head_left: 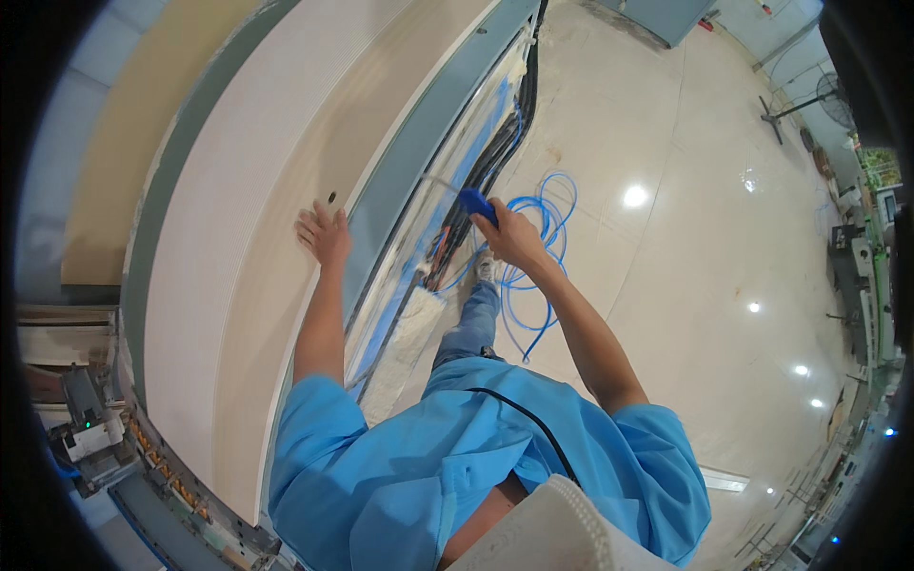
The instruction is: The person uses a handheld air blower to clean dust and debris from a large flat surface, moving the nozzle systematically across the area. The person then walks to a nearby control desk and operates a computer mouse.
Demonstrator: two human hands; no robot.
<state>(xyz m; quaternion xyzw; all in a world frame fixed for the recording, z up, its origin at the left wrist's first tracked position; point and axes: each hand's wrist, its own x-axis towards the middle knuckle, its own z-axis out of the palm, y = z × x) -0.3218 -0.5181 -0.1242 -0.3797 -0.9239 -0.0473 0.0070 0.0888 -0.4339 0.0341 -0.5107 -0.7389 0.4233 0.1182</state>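
Observation:
My right hand [517, 238] is closed round a blue air blow gun [478, 205]. Its thin nozzle points left over the blue-grey side rail [400, 157] of a long machine. Loops of blue air hose [543, 214] lie on the floor beneath that forearm. My left hand [327, 233] rests with fingers spread on the machine's pale beige surface [249, 314], holding nothing. Just above its fingertips is a small dark oval spot [331, 197], too small to identify.
Black cables [505, 143] run along the floor beside the machine. Pale dust [405, 333] lies near my foot. A standing fan [834, 100] is at the far right, and a grey cabinet [666, 17] at the top. Machine parts [90, 419] stand at the lower left.

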